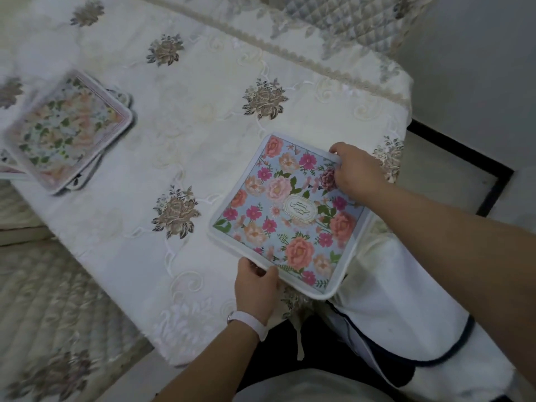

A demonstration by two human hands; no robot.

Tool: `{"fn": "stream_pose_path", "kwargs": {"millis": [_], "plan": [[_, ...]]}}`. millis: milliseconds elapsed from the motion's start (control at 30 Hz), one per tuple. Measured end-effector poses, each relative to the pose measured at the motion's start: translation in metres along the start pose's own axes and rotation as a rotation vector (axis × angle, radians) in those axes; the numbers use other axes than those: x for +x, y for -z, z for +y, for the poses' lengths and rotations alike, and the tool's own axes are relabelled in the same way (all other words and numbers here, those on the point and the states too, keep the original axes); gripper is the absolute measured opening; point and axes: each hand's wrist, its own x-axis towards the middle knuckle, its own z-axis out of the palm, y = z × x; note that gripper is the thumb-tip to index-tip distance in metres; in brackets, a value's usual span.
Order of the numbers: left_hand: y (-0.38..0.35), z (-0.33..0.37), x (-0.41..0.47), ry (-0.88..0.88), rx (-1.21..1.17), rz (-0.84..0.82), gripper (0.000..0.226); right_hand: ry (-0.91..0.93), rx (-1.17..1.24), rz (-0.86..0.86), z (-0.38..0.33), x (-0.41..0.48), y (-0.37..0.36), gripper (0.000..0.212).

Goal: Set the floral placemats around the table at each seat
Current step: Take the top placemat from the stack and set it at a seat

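The blue floral placemat (287,216) sits at the near right corner of the embroidered white tablecloth (203,111). The left hand (255,291) pinches its near edge, thumb on top. The right hand (356,172) curls over its far corner. A stack of placemats (69,129) lies well apart, far left.

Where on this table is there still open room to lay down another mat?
Bare tablecloth lies between the stack of mats and the blue mat, and along the far lace edge. The near right corner is crowded: left hand and right hand grip the blue mat there.
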Motion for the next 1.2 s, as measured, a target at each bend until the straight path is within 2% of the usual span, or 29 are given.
{"fn": "stream_pose_path", "kwargs": {"millis": [133, 300, 400, 467, 533, 600, 700, 800, 1200], "plan": [[0.024, 0.004, 0.021, 0.032, 0.045, 0.048, 0.026, 0.020, 0.006, 0.004, 0.018, -0.010, -0.008, 0.038], [0.071, 0.020, 0.062, -0.086, 0.209, 0.063, 0.047, 0.002, 0.054, 0.043, 0.042, -0.048, -0.009, 0.034], [0.097, 0.028, 0.093, -0.271, 0.485, -0.044, 0.066, -0.068, 0.080, 0.026, 0.049, -0.083, -0.012, 0.041], [0.107, 0.032, 0.110, -0.466, 0.744, -0.130, 0.075, -0.130, 0.112, -0.025, 0.047, -0.108, -0.015, 0.047], [0.110, 0.034, 0.121, -0.673, 0.988, -0.223, 0.080, -0.163, 0.139, -0.111, 0.043, -0.132, -0.021, 0.059], [0.110, 0.036, 0.130, -0.760, 1.112, -0.281, 0.084, -0.138, 0.147, -0.186, 0.042, -0.154, -0.029, 0.073], [0.107, 0.040, 0.136, -0.785, 1.150, -0.312, 0.090, -0.127, 0.177, -0.244, 0.041, -0.179, -0.041, 0.091], [0.105, 0.045, 0.139, -0.817, 1.148, -0.329, 0.092, -0.131, 0.215, -0.250, 0.040, -0.192, -0.051, 0.099], [0.100, 0.057, 0.157, -0.887, 1.106, -0.394, 0.092, -0.144, 0.239, -0.198, 0.041, -0.203, -0.062, 0.104]]}}
